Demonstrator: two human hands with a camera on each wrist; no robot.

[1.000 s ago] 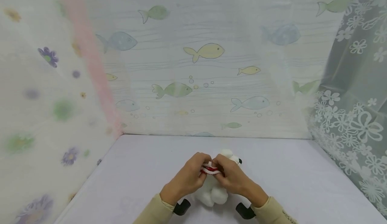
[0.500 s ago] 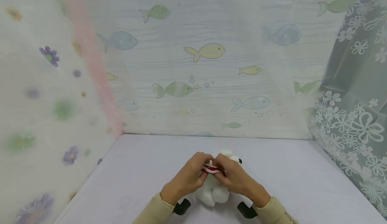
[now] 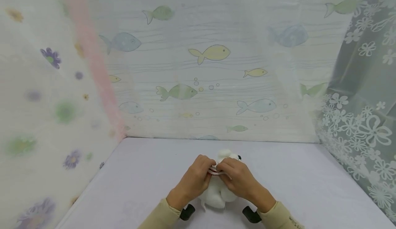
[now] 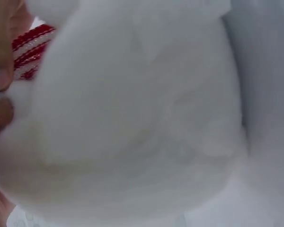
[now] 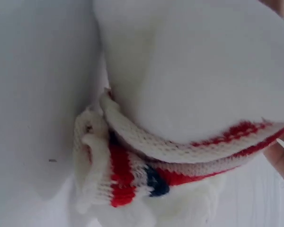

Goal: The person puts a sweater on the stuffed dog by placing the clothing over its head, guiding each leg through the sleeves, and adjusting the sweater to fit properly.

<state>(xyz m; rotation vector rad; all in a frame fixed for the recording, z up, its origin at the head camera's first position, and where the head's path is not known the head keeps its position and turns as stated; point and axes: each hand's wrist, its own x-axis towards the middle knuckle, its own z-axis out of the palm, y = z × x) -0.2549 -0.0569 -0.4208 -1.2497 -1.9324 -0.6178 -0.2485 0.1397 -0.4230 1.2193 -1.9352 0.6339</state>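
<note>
A white plush animal toy (image 3: 213, 196) is between both hands over the table, with one black spot on its head (image 3: 229, 154). Around its neck end bunches a knitted sweater (image 3: 215, 171) in red, white and navy. My left hand (image 3: 194, 175) pinches the sweater's edge from the left, and my right hand (image 3: 239, 176) grips it from the right. The toy's body (image 4: 132, 104) fills most of the left wrist view, with fingers at its left side. In the right wrist view, the sweater's rolled white hem (image 5: 165, 149) wraps the toy, beside a short sleeve (image 5: 120, 172).
The table (image 3: 148, 174) has a white cover. Behind it hangs a curtain (image 3: 216, 95) printed with fish; flowered sheets close off the left and right sides. Black wrist-camera mounts (image 3: 251, 215) sit under the wrists.
The toy's head has shifted up and left, and its lower body has turned a little. The sweater's opening looks narrower between the hands, which both keep their hold.
</note>
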